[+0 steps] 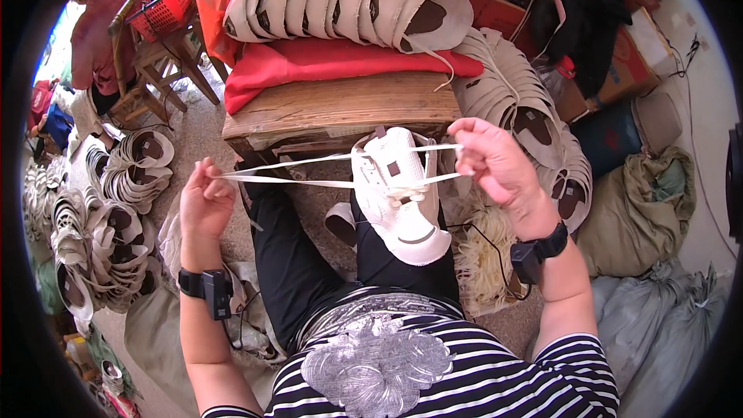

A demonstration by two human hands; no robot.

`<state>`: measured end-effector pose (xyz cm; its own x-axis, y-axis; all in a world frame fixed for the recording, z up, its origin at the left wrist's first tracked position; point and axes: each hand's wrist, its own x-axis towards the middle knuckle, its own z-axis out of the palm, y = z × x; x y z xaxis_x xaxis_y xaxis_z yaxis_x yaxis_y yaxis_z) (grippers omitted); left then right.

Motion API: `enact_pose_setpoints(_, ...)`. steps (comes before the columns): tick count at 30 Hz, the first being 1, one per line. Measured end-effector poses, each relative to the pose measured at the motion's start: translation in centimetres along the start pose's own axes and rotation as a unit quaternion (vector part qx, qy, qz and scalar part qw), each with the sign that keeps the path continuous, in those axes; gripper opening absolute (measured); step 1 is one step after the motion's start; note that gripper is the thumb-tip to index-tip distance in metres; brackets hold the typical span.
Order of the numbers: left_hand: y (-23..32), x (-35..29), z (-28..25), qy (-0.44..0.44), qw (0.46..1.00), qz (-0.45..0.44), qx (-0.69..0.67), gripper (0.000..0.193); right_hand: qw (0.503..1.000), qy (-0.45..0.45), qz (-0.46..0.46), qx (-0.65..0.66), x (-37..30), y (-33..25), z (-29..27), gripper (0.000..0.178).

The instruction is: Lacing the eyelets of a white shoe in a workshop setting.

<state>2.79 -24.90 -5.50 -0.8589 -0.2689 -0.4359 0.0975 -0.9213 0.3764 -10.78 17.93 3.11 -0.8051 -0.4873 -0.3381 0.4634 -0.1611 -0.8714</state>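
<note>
A pale sneaker upper (402, 205) rests on my right thigh, its toe pointing toward me. White shoelaces (306, 183) run out from it to both sides, pulled nearly straight. Off to the left, my left hand (207, 197) pinches the far end of the laces between closed fingers. My right hand (491, 156), close to the right of the shoe, is closed on the laces there. Each wrist wears a black strap with a small box on it.
Ahead stands a wooden bench (348, 108) with red cloth (309, 70) under a row of nested shoe uppers (340, 8). More uppers (534, 108) lie at right, others (101, 240) at left. Cut laces (487, 263) lie beside my right leg. Sacks (650, 333) fill the right. Another person (104, 27) is at far left.
</note>
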Motion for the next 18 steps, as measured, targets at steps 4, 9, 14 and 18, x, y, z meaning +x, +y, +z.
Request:
enact_pose_setpoints(4, 4.7, 2.0, -5.2, -0.027, 0.999, 0.033, 0.001, 0.024, 0.991, 0.045, -0.017, 0.123, -0.1, -0.5, -3.1, 0.015)
enact_pose_setpoints(9, 6.4, 4.4, -9.8, 0.035, 0.998, 0.022, -0.038, 0.024, 0.96, 0.146, -0.038, 0.237, -0.7, -2.1, -9.0, 0.014)
enact_pose_setpoints(14, 15.5, 3.6, -21.2, 0.088, 0.977, 0.192, -0.038, 0.025, 0.925, 0.31, -0.081, 0.206, -2.6, -5.8, -21.6, 0.015)
enact_pose_setpoints(18, 8.3, 3.8, -13.8, 0.08, 0.952, 0.228, 0.187, 0.044, 0.839, 0.472, -0.152, 0.226, -9.0, -5.1, -30.8, 0.02)
